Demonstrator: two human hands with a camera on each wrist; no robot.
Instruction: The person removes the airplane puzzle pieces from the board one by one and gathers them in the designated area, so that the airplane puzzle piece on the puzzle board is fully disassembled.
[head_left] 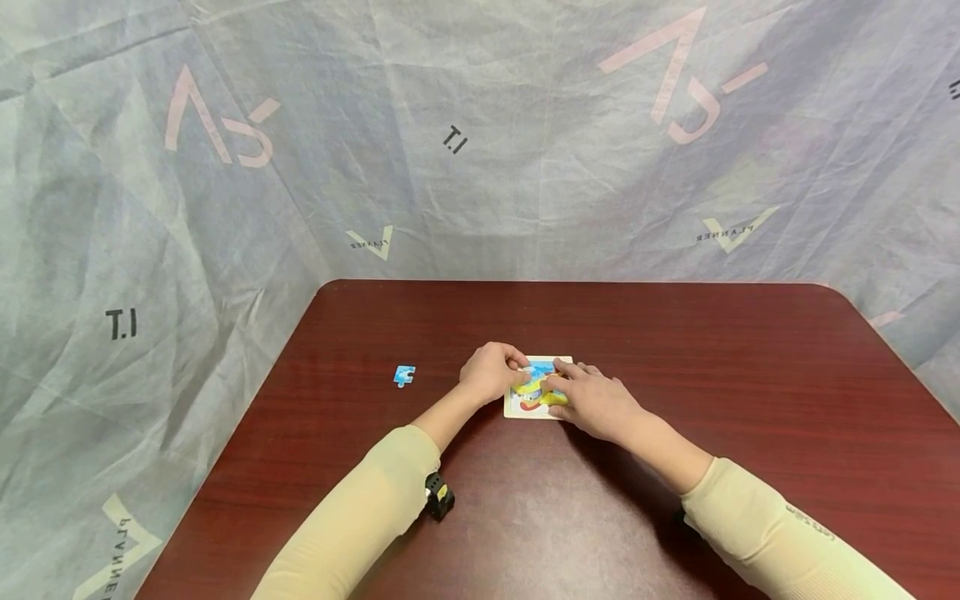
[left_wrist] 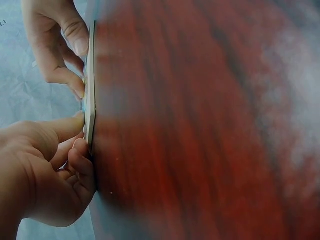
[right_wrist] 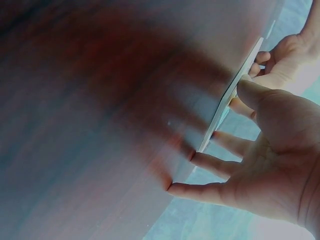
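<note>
A small jigsaw puzzle [head_left: 531, 392] in a pale tray lies flat on the table, its picture blue, yellow and red. At its left side my left hand [head_left: 491, 372] has the thumb on the face and curled fingers at the edge; in the left wrist view this hand [left_wrist: 50, 170] grips that edge. Whether a separate piece lies under the fingertips is hidden. My right hand [head_left: 600, 402] rests on the right part with spread fingers. In the right wrist view that hand [right_wrist: 272, 145] has its thumb at the near edge and its outer fingers touching the tabletop.
One loose blue puzzle piece [head_left: 404, 376] lies on the table to the left of the puzzle. The dark red wooden table [head_left: 675, 333] has rounded far corners. Grey printed cloth [head_left: 525, 167] hangs behind it and along both sides.
</note>
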